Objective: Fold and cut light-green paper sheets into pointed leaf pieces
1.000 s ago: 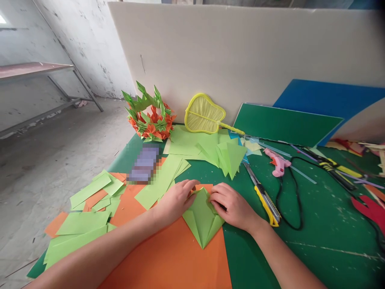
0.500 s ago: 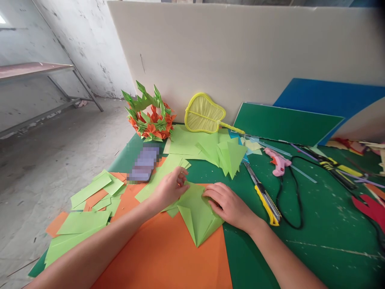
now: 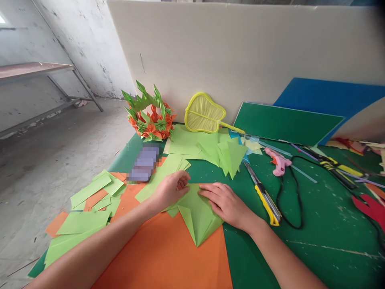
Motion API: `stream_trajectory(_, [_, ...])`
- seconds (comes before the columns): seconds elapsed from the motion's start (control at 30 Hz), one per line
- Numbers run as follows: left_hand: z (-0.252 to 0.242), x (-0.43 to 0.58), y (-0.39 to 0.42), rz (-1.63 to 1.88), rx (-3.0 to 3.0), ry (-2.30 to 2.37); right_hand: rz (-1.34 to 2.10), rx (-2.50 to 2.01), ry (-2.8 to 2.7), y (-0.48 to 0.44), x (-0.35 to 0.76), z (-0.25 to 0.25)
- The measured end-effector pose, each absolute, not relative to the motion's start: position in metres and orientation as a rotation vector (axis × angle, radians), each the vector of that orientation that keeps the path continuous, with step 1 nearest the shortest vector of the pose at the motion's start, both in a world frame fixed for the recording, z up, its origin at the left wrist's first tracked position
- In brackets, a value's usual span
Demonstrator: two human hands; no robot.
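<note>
Left hand (image 3: 170, 188) pinches the top-left edge of the folded green paper (image 3: 197, 216) | right hand (image 3: 224, 202) presses it flat on the orange sheet (image 3: 168, 257) | risk: paper slides, crease skews; utility knife (image 3: 264, 198) lies nearby.

The folded paper (image 3: 197, 216) lies on a large sheet (image 3: 168, 261) on the table (image 3: 315, 249), the left hand (image 3: 170, 190) at its left edge, the right hand (image 3: 224, 204) on its right, with a knife (image 3: 263, 196) further right and a wreath (image 3: 148, 114) behind.
</note>
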State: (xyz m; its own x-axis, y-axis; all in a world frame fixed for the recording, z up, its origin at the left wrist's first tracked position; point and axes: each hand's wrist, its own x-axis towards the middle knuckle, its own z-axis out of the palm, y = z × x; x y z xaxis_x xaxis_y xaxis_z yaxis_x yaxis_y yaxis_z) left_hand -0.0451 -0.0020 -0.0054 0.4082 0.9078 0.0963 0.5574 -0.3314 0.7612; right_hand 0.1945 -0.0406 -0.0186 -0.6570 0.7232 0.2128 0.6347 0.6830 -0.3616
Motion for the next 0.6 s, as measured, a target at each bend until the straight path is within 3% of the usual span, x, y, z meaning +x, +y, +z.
stream_trajectory(0.27, [0.000, -0.051, 0.001, 0.573, 2.522, 0.872, 0.340, -1.088, -2.565, -0.040, 0.195, -0.019])
stream_trajectory(0.6, [-0.004, -0.063, 0.013, 0.485, 2.726, 0.597, 0.333, -1.079, -2.544, -0.040, 0.194, -0.014])
